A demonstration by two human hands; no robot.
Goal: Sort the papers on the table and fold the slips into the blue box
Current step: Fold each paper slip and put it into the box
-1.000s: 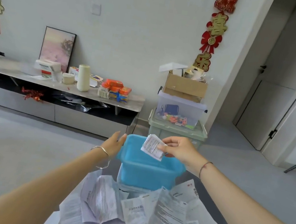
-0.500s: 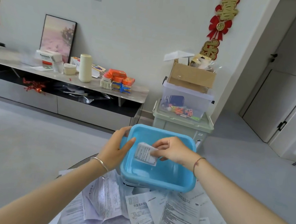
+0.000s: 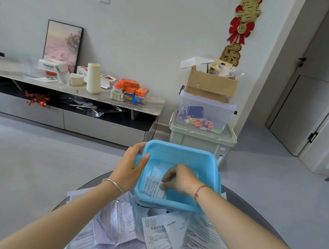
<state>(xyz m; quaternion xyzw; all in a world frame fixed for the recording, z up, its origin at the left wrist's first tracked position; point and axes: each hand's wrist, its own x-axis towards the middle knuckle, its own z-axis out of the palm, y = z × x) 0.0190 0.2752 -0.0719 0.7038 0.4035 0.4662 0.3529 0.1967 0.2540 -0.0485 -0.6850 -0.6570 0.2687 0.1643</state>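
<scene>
Right hand (image 3: 182, 181) lowered folded slip (image 3: 153, 188) into blue box (image 3: 180, 151).

Folded slip (image 3: 154, 188) inside blue box (image 3: 178, 152)

Both bare forearms reached forward from the bottom corners of the view towards the light-blue rectangular plastic box (image 3: 184, 156). The left hand (image 3: 130, 168) gripped the box's left rim, thumb hooked over the edge to the inside and fingers wrapped round the outer wall. A thin silver metal bangle (image 3: 114, 185) circled that wrist, just short of the box. The right hand (image 3: 180, 180) was lowered inside the box, wrist bent and knuckles up. Its downturned fingertips pinched a folded white printed paper slip (image 3: 153, 188) near the box's near-left corner. A thin red cord bracelet (image 3: 199, 192) sat on the right wrist, above the near rim.
</scene>
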